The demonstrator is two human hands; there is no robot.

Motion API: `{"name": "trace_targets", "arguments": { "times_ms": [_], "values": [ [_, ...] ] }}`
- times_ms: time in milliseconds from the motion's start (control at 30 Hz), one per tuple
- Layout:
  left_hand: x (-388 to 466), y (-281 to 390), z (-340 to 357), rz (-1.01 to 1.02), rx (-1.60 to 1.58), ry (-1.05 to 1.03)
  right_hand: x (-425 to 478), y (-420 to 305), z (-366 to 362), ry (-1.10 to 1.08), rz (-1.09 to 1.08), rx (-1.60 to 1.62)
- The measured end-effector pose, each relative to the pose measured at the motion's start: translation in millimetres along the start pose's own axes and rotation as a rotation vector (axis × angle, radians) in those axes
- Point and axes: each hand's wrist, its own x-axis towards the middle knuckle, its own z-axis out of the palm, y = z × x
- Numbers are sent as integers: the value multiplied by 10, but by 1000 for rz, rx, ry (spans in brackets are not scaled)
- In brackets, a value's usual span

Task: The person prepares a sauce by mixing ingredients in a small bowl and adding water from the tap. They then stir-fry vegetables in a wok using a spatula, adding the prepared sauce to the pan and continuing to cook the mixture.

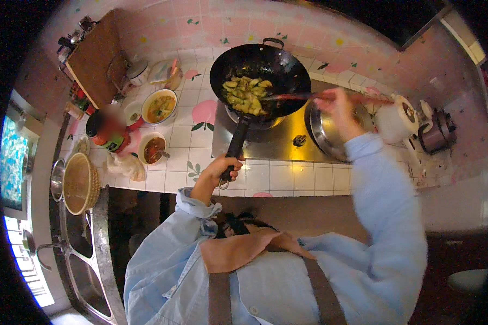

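My left hand (223,170) is closed around the black handle of a wok (286,73), which sits tilted over the left part of a steel gas hob (264,148). Pale green vegetable slices (246,94) lie together in the wok's left side. My right hand (336,105), somewhat blurred, grips a reddish-brown spatula (290,96) whose tip reaches into the wok by the slices. Below that hand, on the hob's right side, rests a round metal pan or lid (329,134), partly hidden by my hand and sleeve.
Left of the hob stand a bowl of soup (160,106), a bowl of red sauce with a spoon (152,149), a lidded jar (110,132) and a crumpled cloth (126,165). A woven basket (80,185) is beside the sink (87,280). White canister (398,118) and dark pot (435,132) stand at right.
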Motion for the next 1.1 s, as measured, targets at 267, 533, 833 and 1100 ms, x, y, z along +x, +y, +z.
{"name": "trace_targets", "arguments": {
  "times_ms": [267,533,833,1100],
  "values": [
    [14,-51,-30,18,-27,-17,-124,25,273,-48,-304,16],
    [-16,-31,-17,35,-12,0,208,-170,404,-608,-1259,-976],
    [-1,-39,-35,43,-22,-56,-248,-566,746,-1065,-1221,-1137],
    [-13,-49,-23,34,12,-15,-1001,-1313,904,-1108,-1006,-1284]
  ]
}}
